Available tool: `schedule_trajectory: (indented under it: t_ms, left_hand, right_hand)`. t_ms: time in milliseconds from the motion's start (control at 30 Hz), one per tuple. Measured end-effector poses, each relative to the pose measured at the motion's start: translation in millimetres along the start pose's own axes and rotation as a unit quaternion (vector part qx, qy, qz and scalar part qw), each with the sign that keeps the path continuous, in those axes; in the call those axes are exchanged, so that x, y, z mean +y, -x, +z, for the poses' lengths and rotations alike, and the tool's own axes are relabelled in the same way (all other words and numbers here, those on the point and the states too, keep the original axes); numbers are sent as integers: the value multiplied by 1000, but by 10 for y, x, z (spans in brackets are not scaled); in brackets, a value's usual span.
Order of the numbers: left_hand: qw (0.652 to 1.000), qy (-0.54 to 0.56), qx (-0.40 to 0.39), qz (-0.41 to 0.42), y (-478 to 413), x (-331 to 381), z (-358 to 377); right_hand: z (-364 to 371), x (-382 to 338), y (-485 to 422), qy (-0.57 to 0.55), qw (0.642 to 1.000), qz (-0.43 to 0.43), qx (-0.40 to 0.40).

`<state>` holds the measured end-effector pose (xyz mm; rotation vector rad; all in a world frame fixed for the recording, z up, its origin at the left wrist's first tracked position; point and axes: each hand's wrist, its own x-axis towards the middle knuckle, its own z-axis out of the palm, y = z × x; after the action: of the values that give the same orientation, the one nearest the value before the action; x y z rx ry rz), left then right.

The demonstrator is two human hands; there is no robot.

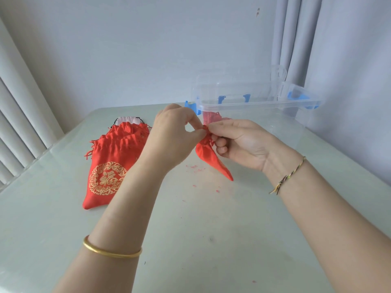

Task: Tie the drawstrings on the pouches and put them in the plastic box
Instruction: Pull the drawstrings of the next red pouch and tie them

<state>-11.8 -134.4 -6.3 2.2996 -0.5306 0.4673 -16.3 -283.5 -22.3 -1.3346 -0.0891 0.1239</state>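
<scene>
Pinching the drawstring [206,129] above the desk's [190,240] middle, with left hand [175,134] thumb and forefinger from the left and right hand [239,142] fingertips from the right, both equally near. Letting the pouch [213,163] dangle below the fingers, long axis slanting down toward the near right. Leaving more pouches [110,166] lying toward the far left edge. Facing the plastic box [254,103] at the far right corner.

Both forearms reach forward from the lower edge and converge mid-view. On the left hand [175,136], back toward the camera, thumb and forefinger pinch the gathered neck of a red pouch [212,159]. The right hand [239,142], palm turned leftward, pinches the same spot with thumb and forefinger, lower fingers curled. The two hands' fingertips almost meet.
</scene>
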Motion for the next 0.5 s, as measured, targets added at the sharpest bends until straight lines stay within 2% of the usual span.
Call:
schedule_trajectory:
  t_ms: [133,333,433,500]
  left_hand:
    - [992,107,-14,-69,-33,-65,-46]
    - [990,100,-54,-82,-19,-52,-19]
    - [986,110,-65,-103,-13,-61,-22]
    - [983,128,-69,-108,-23,-63,-35]
  right_hand:
    - [-124,-21,-13,107,990,-55,74]
    - [-212,6,-40,243,954,-114,135]
    - [-195,-88,52,254,959,-103,71]
    - [-149,-126,101,301,949,-93,23]
